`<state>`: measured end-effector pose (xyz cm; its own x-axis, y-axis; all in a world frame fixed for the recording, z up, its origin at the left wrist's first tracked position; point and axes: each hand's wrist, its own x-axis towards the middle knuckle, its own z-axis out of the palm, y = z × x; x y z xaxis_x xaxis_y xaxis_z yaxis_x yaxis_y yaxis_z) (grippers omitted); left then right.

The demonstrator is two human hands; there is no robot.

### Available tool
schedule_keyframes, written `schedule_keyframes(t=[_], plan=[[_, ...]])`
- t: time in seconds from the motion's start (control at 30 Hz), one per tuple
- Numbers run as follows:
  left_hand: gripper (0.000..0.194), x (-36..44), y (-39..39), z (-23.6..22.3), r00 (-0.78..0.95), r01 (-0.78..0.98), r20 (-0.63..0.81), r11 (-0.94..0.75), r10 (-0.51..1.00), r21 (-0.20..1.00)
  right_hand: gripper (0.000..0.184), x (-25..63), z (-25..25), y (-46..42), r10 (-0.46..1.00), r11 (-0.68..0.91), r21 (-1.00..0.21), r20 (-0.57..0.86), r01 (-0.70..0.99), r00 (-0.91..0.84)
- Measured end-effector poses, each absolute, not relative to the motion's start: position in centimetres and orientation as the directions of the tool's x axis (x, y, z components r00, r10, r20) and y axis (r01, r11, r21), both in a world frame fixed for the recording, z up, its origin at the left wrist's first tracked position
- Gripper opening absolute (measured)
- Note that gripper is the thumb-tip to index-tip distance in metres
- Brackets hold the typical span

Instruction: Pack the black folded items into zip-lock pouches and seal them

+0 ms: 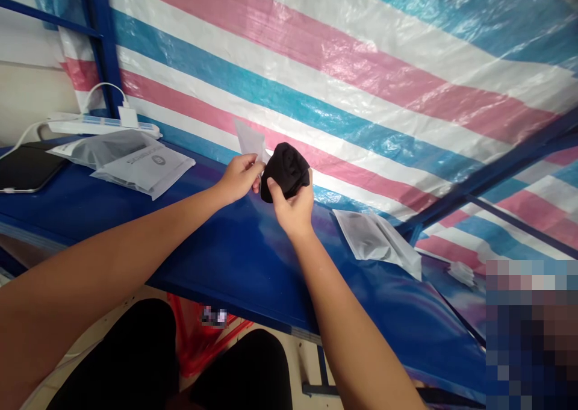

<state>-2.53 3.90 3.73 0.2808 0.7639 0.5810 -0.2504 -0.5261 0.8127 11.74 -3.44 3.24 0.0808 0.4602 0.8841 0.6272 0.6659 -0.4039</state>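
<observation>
A rolled-up bundle of black cloth is wrapped in the fingers of my right hand, its thumb pressed on the near side. Just left of it, my left hand pinches a frosted plastic bag, whose pale corner sticks up behind the fingers. The bag and the cloth are close together; whether they touch is hidden by my fingers. Both hands are above the blue tabletop.
Frosted bags with printing lie on the left, before a white power strip with a plugged-in charger. A black tablet-like device lies at far left. More frosted bags lie on the right. Striped plastic sheeting hangs behind.
</observation>
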Motion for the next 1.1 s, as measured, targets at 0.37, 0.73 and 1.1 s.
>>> schedule_keyframes(t=[0.37,0.73,1.1], plan=[[0.061,-3.3,3.9,3.5,0.176,0.014,0.672,-0.684,0.719,0.729,0.05,11.4,3.7,-4.5,0.538,0.615,-0.331,0.84,0.716,-0.074],[0.057,-3.0,4.0,4.1,0.232,-0.162,0.492,-0.465,0.839,0.87,0.05,10.8,3.4,-4.5,0.6,0.64,-0.479,0.8,0.601,-0.001],[0.042,-3.0,4.2,4.4,0.281,-0.232,0.415,-0.359,0.865,0.904,0.061,10.4,2.3,-3.3,0.633,0.654,-0.613,0.764,0.444,0.124]])
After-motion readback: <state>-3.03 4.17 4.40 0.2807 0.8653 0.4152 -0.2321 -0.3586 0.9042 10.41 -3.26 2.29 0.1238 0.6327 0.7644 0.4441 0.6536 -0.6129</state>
